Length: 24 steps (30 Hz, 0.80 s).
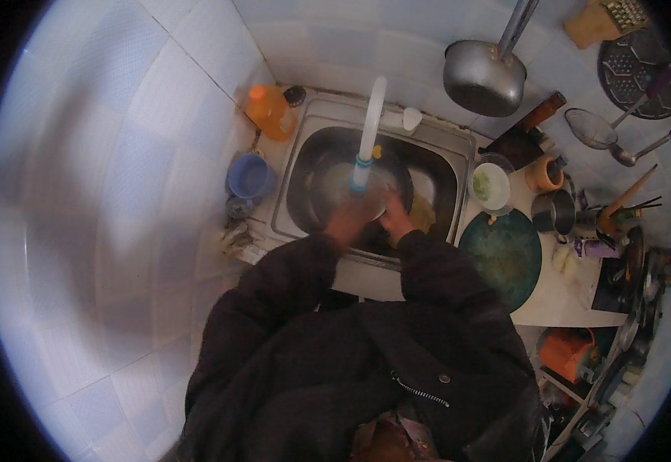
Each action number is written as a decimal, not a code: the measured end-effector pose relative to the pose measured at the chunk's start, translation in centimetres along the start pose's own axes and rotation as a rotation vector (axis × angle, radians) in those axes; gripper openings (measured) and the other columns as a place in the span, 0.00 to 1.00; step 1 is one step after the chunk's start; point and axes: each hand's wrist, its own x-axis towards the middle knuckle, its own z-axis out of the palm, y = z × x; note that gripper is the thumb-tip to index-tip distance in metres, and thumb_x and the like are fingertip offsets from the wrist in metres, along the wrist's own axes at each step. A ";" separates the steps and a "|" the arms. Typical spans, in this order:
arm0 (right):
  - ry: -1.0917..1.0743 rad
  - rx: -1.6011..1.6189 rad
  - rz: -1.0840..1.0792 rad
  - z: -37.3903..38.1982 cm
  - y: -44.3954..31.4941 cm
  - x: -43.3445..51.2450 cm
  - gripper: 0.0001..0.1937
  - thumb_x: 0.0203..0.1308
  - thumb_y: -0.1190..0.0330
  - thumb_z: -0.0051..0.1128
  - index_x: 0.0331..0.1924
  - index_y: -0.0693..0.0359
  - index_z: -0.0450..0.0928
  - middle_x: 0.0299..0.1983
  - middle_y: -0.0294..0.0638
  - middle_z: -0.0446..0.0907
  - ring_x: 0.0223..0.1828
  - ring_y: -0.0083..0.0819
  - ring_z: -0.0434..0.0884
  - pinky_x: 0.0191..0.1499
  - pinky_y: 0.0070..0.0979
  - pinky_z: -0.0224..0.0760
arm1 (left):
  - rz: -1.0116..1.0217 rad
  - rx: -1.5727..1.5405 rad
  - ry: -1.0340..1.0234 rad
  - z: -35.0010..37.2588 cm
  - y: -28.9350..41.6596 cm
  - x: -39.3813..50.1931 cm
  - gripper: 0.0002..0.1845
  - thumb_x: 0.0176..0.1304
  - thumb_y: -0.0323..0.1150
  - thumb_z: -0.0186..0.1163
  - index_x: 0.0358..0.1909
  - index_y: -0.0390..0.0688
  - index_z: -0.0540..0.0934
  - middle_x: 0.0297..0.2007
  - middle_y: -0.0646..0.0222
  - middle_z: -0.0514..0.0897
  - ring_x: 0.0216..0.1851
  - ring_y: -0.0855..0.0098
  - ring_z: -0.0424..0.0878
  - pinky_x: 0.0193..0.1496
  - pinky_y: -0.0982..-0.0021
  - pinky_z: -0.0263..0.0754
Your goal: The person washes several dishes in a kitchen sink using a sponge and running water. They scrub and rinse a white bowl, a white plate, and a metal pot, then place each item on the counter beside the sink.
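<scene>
Both hands are over the stainless steel sink (463,196), beneath a white faucet spout (374,118) with a blue-ringed end. My right hand (395,218) grips the edge of a pale round dish (380,209), which is mostly hidden by the hands. Motion blur covers my left hand (348,222), at the dish's left side; its fingers cannot be made out. Behind and below them, a dark-rimmed round pan (326,176) with a greyish inside sits in the basin. A yellowish cloth-like thing (425,212) lies at the basin's right.
Left of the sink stand an orange jug (272,115) and a blue plastic mug (250,176). To the right are a white bowl with green bits (490,186), a round green board (503,260) and a metal pot (553,211). A saucepan (482,78) hangs on the tiled wall.
</scene>
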 end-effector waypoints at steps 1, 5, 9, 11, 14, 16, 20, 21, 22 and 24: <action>0.055 -0.004 0.023 -0.2 0.0 -0.1 0.17 0.64 0.66 0.51 0.55 0.61 0.68 0.45 0.41 0.77 0.47 0.34 0.77 0.50 0.33 0.73 | 0.016 -0.046 0.020 0.0 0.0 0.0 0.26 0.50 0.21 0.53 0.55 0.45 0.73 0.56 0.51 0.71 0.49 0.48 0.74 0.51 0.55 0.71; 0.041 0.065 0.199 -0.7 0.4 0.2 0.17 0.63 0.67 0.51 0.55 0.60 0.68 0.44 0.41 0.77 0.47 0.34 0.77 0.50 0.34 0.74 | 0.062 -0.101 0.034 0.5 -0.3 0.1 0.26 0.51 0.21 0.52 0.56 0.45 0.72 0.56 0.51 0.70 0.49 0.48 0.74 0.52 0.55 0.71; -0.007 0.049 0.000 -1.4 0.8 0.7 0.17 0.63 0.65 0.52 0.54 0.60 0.69 0.44 0.41 0.77 0.48 0.34 0.77 0.49 0.35 0.75 | 0.055 -0.007 -0.045 0.8 -0.6 0.1 0.27 0.52 0.21 0.51 0.58 0.45 0.71 0.58 0.52 0.69 0.52 0.49 0.73 0.55 0.56 0.70; 0.110 0.114 0.074 -1.9 0.8 0.7 0.18 0.63 0.64 0.52 0.55 0.61 0.68 0.46 0.42 0.76 0.48 0.35 0.78 0.49 0.35 0.75 | -0.009 -0.045 -0.004 0.8 -0.6 0.1 0.28 0.51 0.20 0.51 0.58 0.46 0.70 0.59 0.53 0.69 0.54 0.49 0.72 0.56 0.57 0.69; 0.030 0.123 0.219 -2.4 0.4 0.4 0.17 0.65 0.63 0.49 0.54 0.61 0.71 0.49 0.42 0.76 0.51 0.33 0.77 0.54 0.32 0.71 | 0.075 -0.093 0.041 0.9 -0.2 0.2 0.29 0.50 0.20 0.52 0.59 0.47 0.70 0.58 0.55 0.70 0.56 0.49 0.71 0.57 0.57 0.69; 0.001 0.089 0.235 -2.1 0.0 0.1 0.17 0.65 0.62 0.48 0.55 0.61 0.71 0.50 0.42 0.76 0.52 0.33 0.76 0.55 0.31 0.70 | 0.169 -0.002 -0.016 0.8 0.0 0.2 0.29 0.51 0.21 0.52 0.59 0.48 0.71 0.57 0.56 0.71 0.57 0.50 0.71 0.58 0.57 0.69; 0.168 0.165 0.143 0.2 -0.5 -1.4 0.20 0.64 0.62 0.50 0.57 0.61 0.67 0.50 0.43 0.75 0.51 0.36 0.76 0.53 0.34 0.71 | -0.030 -0.011 0.015 1.2 0.6 0.3 0.28 0.51 0.22 0.53 0.58 0.48 0.71 0.56 0.57 0.72 0.56 0.51 0.71 0.56 0.57 0.70; 0.239 0.250 0.220 1.1 -0.5 -1.9 0.21 0.64 0.62 0.50 0.58 0.61 0.67 0.51 0.43 0.75 0.52 0.37 0.76 0.54 0.35 0.71 | -0.052 -0.029 0.037 1.3 0.6 0.3 0.28 0.51 0.23 0.54 0.58 0.48 0.71 0.55 0.57 0.73 0.56 0.52 0.72 0.56 0.57 0.70; 0.096 -0.004 0.103 1.3 -1.5 -2.6 0.20 0.64 0.61 0.50 0.57 0.61 0.67 0.51 0.43 0.75 0.52 0.37 0.75 0.54 0.35 0.71 | 0.003 -0.082 0.043 1.4 0.6 0.3 0.28 0.51 0.23 0.54 0.58 0.48 0.71 0.55 0.57 0.73 0.55 0.52 0.72 0.55 0.57 0.70; -0.057 -0.347 0.011 1.7 -2.8 -4.2 0.20 0.64 0.61 0.50 0.57 0.60 0.68 0.51 0.43 0.75 0.52 0.37 0.75 0.55 0.35 0.70 | 0.157 -0.004 0.052 1.5 0.4 0.3 0.28 0.51 0.24 0.54 0.58 0.48 0.72 0.53 0.58 0.74 0.53 0.52 0.73 0.54 0.56 0.71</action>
